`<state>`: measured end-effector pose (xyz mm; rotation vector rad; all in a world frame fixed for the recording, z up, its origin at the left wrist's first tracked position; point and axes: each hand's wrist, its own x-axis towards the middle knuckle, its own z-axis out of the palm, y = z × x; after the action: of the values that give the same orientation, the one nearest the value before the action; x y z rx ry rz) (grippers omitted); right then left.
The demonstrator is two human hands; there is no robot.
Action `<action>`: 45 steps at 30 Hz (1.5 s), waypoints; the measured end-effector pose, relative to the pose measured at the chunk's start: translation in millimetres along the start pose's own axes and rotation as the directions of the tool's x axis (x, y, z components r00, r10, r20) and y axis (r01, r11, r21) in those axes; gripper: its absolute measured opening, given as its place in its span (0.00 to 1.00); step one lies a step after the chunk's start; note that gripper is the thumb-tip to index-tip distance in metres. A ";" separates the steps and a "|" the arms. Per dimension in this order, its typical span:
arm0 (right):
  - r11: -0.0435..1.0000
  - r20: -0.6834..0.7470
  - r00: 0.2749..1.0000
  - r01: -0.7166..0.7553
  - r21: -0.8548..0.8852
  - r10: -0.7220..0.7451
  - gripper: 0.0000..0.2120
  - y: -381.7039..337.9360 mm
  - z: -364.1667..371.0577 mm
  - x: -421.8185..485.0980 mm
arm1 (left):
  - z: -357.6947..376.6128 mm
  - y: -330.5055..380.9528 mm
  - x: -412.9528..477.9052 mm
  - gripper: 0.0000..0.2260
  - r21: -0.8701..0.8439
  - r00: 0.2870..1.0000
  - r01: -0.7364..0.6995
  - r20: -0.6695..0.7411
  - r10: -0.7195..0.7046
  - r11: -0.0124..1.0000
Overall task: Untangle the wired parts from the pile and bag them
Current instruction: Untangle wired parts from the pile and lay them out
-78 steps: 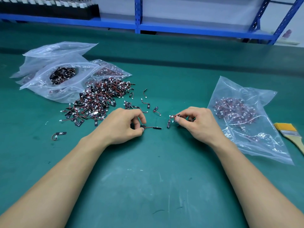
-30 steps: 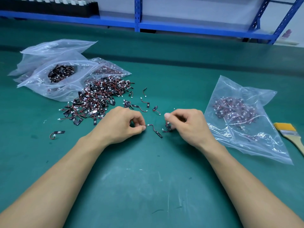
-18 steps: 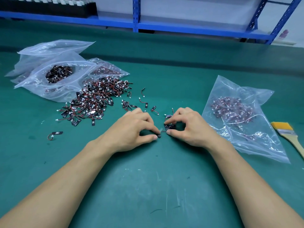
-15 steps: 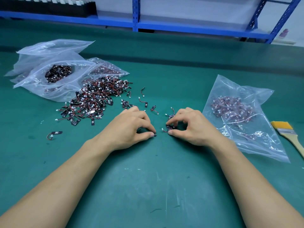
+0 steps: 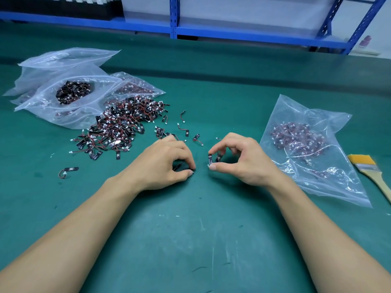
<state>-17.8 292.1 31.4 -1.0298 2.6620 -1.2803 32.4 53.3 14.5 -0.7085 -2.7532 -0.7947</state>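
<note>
A tangled pile of small wired parts (image 5: 120, 127), black tabs with red-black leads and white plugs, lies left of centre on the green mat. My left hand (image 5: 165, 163) pinches one wired part (image 5: 178, 166) between thumb and forefinger, low against the mat. My right hand (image 5: 237, 159) is raised slightly and pinches a small bunch of wired parts (image 5: 212, 158) between thumb and forefinger. A clear bag (image 5: 330, 180) holding sorted parts lies just right of my right hand.
Clear bags (image 5: 48, 102) with more parts are stacked at the far left behind the pile. Loose single parts (image 5: 68, 171) lie scattered around the pile. A yellow-bristled brush (image 5: 369, 170) lies at the right edge. Blue shelving (image 5: 173, 17) runs along the back.
My hands came together at the middle, then drew apart. My right hand has lifted with the bunch of parts; my left hand still pinches a single part at the mat.
</note>
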 end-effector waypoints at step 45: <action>0.976 0.123 0.972 -0.209 0.056 0.201 0.05 4.9 -11.3 -3.9 | -14.3 -2.8 -4.5 0.05 0.021 0.985 0.017 -0.175 -0.013 1.000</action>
<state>-20.6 304.3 34.5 -0.7718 2.5395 -1.2217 35.6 41.7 23.8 -0.5849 -2.6086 -0.7877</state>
